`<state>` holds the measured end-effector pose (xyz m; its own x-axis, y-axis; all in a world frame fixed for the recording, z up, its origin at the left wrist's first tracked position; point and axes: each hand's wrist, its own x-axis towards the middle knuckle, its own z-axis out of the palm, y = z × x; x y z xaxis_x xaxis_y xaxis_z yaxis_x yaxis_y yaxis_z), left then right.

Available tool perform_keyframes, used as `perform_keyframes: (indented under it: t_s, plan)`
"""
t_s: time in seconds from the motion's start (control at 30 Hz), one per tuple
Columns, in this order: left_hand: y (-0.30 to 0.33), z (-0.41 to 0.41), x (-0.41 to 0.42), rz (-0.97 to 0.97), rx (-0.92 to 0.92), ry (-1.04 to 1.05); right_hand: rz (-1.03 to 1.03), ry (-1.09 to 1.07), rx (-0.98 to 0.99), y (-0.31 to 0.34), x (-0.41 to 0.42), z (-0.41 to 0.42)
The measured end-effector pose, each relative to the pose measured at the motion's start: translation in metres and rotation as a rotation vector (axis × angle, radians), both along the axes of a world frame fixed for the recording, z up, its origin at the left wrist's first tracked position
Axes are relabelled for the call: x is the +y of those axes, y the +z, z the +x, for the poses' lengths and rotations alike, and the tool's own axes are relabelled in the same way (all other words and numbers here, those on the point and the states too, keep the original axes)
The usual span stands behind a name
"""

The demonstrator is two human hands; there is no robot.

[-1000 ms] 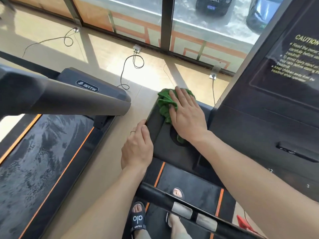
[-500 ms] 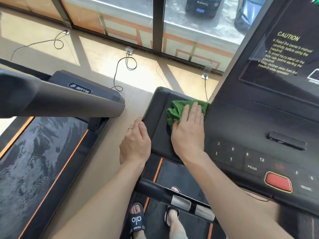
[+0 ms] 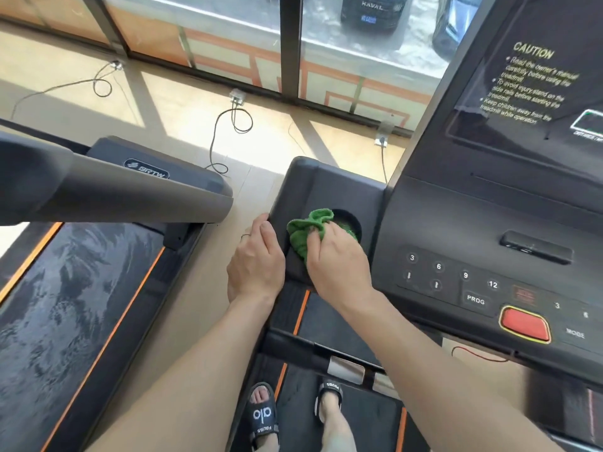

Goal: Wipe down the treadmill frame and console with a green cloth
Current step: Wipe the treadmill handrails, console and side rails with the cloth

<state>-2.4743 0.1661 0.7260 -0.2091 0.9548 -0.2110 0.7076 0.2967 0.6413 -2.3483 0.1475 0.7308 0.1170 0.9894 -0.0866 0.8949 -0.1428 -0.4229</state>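
Observation:
The green cloth (image 3: 308, 228) lies bunched on the black left wing of the treadmill console (image 3: 326, 187), partly pushed into its round cup recess (image 3: 350, 220). My right hand (image 3: 337, 259) grips the cloth with curled fingers and presses it down at the recess. My left hand (image 3: 256, 259) rests on the wing's left edge, thumb on top and fingers wrapped over the side. The console's button panel (image 3: 456, 275) and dark screen (image 3: 535, 89) stand to the right.
A red stop button (image 3: 525, 324) sits on the panel at lower right. The handlebar (image 3: 326, 355) crosses below my arms, above my sandalled feet on the belt. A second treadmill (image 3: 98, 256) stands left. Power cables (image 3: 228, 132) lie on the floor near the window.
My right hand has drawn the cloth back from beside the screen towards me and into the cup recess, fingers now curled round it. My left hand stays on the wing's edge.

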Motion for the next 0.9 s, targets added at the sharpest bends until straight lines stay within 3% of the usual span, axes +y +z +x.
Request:
perform_keyframes:
  t_s: [0.07,0.23,0.33,0.47,0.63,0.8,0.9]
  plan:
    - [0.0,-0.001,-0.001,0.0,-0.02,0.006,-0.026,-0.013,-0.027,-0.001,0.008,-0.001]
    - [0.002,-0.003,-0.002,0.005,-0.044,0.007,0.167,-0.057,0.014,0.002,-0.003,0.001]
    - [0.002,-0.001,-0.001,0.012,0.002,-0.006,0.274,-0.086,-0.22,0.016,-0.011,0.01]
    - [0.002,0.0,0.001,-0.005,0.029,-0.013,0.104,-0.06,-0.323,0.026,-0.02,-0.004]
    - [-0.001,0.001,0.002,-0.008,0.022,-0.005,-0.266,-0.056,-0.232,0.035,0.003,-0.015]
    - [-0.002,0.0,0.001,0.005,0.047,-0.01,-0.137,-0.146,-0.007,0.028,0.012,-0.015]
    - [-0.001,0.001,0.0,0.003,0.06,-0.006,-0.07,-0.084,0.115,0.03,0.01,0.001]
